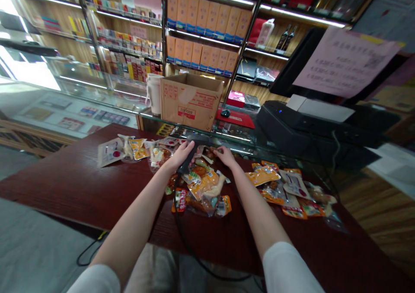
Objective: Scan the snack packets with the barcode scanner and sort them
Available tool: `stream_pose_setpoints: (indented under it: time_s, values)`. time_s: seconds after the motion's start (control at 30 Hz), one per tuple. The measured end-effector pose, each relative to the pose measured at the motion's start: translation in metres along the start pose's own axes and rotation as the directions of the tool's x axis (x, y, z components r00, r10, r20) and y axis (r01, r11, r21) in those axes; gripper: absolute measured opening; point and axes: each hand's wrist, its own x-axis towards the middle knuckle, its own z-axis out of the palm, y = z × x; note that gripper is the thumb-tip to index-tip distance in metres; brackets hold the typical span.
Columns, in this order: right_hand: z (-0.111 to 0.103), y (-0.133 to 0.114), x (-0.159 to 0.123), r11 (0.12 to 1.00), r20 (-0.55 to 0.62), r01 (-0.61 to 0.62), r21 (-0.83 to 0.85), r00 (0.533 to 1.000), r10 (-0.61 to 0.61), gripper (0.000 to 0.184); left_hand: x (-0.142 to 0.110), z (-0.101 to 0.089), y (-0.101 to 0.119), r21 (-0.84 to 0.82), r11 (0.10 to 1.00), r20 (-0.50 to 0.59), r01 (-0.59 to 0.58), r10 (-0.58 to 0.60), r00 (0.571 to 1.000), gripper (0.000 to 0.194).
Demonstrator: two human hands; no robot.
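My left hand point(184, 155) is wrapped round the handle of a black barcode scanner point(186, 162), its head pointing away from me and its cord trailing toward me. Just to the right, my right hand point(224, 155) pinches the edge of a clear food packet point(209, 154) with brown contents, close to the scanner's head. Beneath and in front of both hands lies a loose pile of vacuum-sealed snack packets point(204, 185), many with orange labels. Some of the pile is hidden behind the scanner and my left hand.
More packets point(288, 189) are heaped on the right of the dark red table point(74, 176), with a few packets point(112, 150) at the left. An open cardboard box point(191, 100) and a white cup point(154, 94) stand on the glass counter behind. A black monitor point(298, 64) is at right.
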Motion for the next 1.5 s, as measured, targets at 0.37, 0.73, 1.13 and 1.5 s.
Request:
stream_pose_setpoints:
  time_s: [0.37,0.73,1.13,1.5]
  values:
    - [-0.047,0.02,-0.079,0.659,0.057,-0.186,0.729,0.976,0.212,0.03,-0.011,0.023,0.004,-0.012,0.998,0.119,0.067,-0.065,0.991,0.048]
    - [-0.039,0.018,-0.099,0.602,0.071,-0.116,0.79,0.993,0.099,0.047,-0.014,0.04,-0.007,-0.054,0.989,0.229,0.136,-0.12,0.966,0.055]
    - [-0.069,-0.001,-0.118,0.899,-0.388,0.182,-0.399,0.855,-0.345,0.022,-0.018,0.043,-0.002,-0.094,0.984,0.28,0.154,-0.122,0.952,0.06]
    - [-0.08,-0.005,-0.119,0.796,-0.366,0.194,-0.573,0.809,-0.46,0.015,-0.021,0.047,-0.001,-0.045,0.985,0.321,0.165,-0.142,0.936,0.058]
